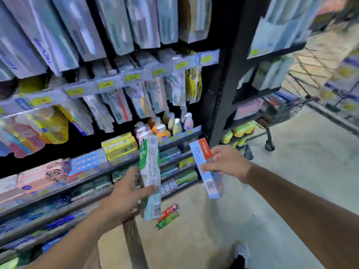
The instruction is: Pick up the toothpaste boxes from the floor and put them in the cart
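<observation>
My left hand (124, 197) grips a green and white toothpaste box (150, 171), held upright in front of the shelves. A blue and orange toothpaste box (206, 167) is in my right hand (225, 162), tilted with its barcode end down. Two more boxes lie on the floor below my hands: a red box (169, 209) and a green box (168, 220), side by side. The wire shopping cart (279, 111) stands at the right, beyond the shelf's end, partly hidden by the black shelf post. The whole view is blurred by motion.
Store shelves (97, 171) full of toothpaste, toothbrushes and bottles fill the left and centre. A black upright post (223, 98) separates two shelf sections. Pale tiled floor (291, 181) stretches to the right toward the cart. My shoe (240, 255) shows at the bottom.
</observation>
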A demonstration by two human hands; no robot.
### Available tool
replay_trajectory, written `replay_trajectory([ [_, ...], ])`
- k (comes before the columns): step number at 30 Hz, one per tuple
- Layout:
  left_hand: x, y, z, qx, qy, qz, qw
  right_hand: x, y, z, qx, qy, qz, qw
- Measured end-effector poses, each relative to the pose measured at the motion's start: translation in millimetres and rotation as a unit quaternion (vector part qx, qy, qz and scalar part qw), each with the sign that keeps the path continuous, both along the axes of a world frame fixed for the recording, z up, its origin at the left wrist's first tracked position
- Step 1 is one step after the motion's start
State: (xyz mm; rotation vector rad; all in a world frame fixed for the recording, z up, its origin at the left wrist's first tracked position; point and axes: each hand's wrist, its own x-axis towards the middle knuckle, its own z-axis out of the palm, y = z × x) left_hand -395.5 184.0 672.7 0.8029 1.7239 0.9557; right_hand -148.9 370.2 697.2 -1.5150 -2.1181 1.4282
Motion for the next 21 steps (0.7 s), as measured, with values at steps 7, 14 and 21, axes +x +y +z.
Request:
replay_trajectory([
  [7,118.2,148.9,25.0,0.024,0.046,-0.137,0.989,142.7,72.4,12.2,-0.002,-0.034,-0.122,0.992],
  [14,270.8,279.1,30.3,0.027,0.038,-0.224,0.973,302.7,142.5,23.7,-0.006,-0.026,-0.240,0.970],
  [21,400.7,369.7,26.3,0.025,0.066,-0.257,0.964,422.1,202.9,30.1,-0.007,-0.049,-0.289,0.956],
])
